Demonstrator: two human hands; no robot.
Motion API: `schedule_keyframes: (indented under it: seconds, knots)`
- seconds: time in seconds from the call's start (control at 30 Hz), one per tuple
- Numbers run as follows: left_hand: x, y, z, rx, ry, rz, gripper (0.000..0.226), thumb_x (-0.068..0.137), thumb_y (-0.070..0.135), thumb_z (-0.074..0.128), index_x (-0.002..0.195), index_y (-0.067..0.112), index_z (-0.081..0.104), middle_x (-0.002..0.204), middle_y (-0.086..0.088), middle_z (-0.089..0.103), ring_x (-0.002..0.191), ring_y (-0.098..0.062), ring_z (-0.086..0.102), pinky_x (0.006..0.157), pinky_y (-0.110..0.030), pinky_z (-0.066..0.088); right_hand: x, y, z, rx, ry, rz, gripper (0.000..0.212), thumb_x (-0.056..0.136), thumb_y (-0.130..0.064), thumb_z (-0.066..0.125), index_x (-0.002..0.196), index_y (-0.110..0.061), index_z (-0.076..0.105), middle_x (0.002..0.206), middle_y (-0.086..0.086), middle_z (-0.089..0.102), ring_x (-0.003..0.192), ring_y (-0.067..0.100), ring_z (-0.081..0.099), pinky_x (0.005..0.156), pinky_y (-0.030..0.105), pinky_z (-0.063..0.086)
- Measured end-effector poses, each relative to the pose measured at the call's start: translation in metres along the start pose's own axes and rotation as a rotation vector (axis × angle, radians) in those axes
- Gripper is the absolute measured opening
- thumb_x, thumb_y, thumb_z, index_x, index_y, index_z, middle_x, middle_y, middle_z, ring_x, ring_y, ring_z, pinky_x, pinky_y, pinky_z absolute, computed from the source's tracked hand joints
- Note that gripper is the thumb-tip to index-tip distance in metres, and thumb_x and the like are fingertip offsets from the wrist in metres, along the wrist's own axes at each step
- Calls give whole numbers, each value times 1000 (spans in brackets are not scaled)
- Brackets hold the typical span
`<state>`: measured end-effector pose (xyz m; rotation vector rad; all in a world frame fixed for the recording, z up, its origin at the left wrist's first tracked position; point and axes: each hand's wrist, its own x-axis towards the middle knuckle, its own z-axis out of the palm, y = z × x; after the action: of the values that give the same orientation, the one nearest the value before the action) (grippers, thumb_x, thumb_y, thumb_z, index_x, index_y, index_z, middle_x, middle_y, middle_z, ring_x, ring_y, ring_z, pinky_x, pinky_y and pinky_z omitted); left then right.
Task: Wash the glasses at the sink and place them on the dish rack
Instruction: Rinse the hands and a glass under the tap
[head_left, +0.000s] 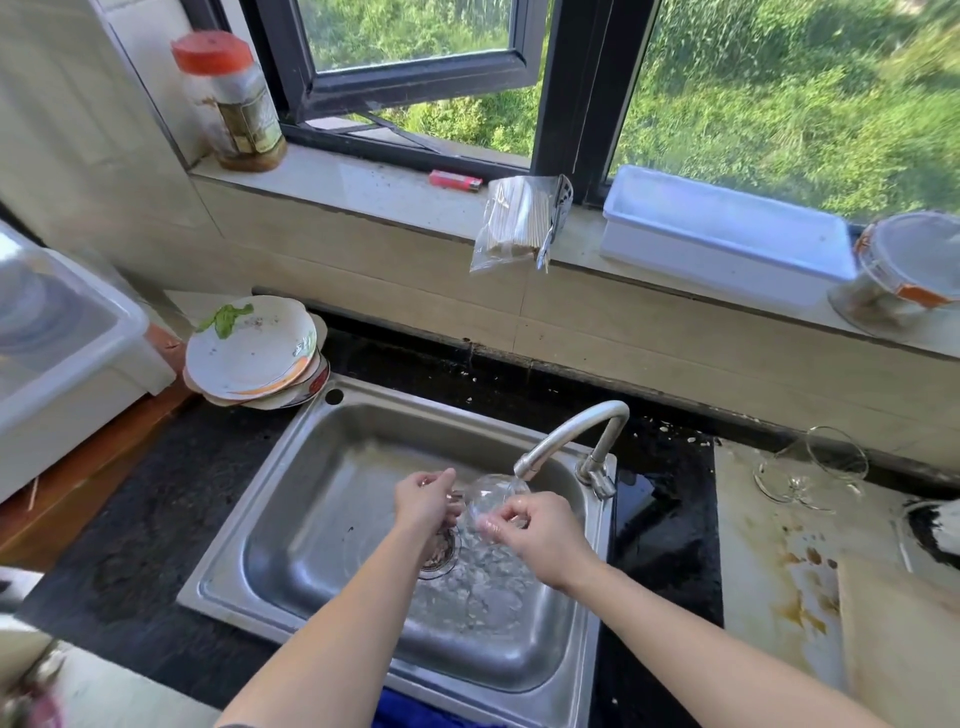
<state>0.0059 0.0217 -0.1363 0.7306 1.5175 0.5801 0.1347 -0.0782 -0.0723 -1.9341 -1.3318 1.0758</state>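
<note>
Over the steel sink (291, 499) I hold a clear stemmed glass (488, 496) on its side under the faucet (571, 436), where water runs onto it. My left hand (426, 501) pinches its stem and foot end. My right hand (540, 535) grips the bowl, with fingers curled at its rim. A second wine glass (815, 467) lies tipped on the counter at the right. At the far left stands a white plastic dish rack (78, 374) with a clear lid.
A stack of dirty plates (254, 353) sits at the sink's back left corner. On the windowsill are a jar (234, 104), a lighter (454, 180), a bag of chopsticks (514, 223), a white tray (727, 234) and a lidded container (909, 270). A cutting board (898, 649) lies at the right.
</note>
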Motion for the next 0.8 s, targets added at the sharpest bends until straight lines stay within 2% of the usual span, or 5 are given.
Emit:
schedule_keyframes:
  seconds: [0.1,0.33,0.43,0.63,0.8]
  knots:
    - [1,7,2,173,-108,-57,30,87,30,69,92,1,66,58,-8,63,38,-14,43,40,-20,32,1,7,-2,-499,23,-355,31,88,-50,57,109,-32,71,112,-11,66,103,9,55,83,32,50]
    - [8,12,-10,315,-55,-85,22,86,24,67,85,2,65,64,-8,60,43,-16,44,41,-21,30,6,26,-18,-647,105,-603,22,87,-36,60,95,-21,73,104,-8,69,95,17,65,62,33,58]
    - [-3,13,-6,380,-159,-147,19,85,14,61,67,9,62,48,-2,55,39,-13,39,40,-17,25,5,20,-8,-646,17,-503,37,89,-38,61,121,-21,65,132,-4,58,119,17,53,83,38,57]
    - [-8,16,-14,449,-184,-193,21,92,27,57,83,10,65,50,2,53,33,-7,33,36,-11,20,0,20,-14,-436,-13,-350,33,91,-40,59,119,-23,65,128,-11,59,117,8,52,99,33,47]
    - [-17,21,-10,369,-268,-223,16,92,25,45,88,11,50,60,-4,43,37,-9,26,37,-15,17,13,16,-7,136,41,144,42,80,-45,75,58,-15,56,68,5,68,82,21,71,78,48,56]
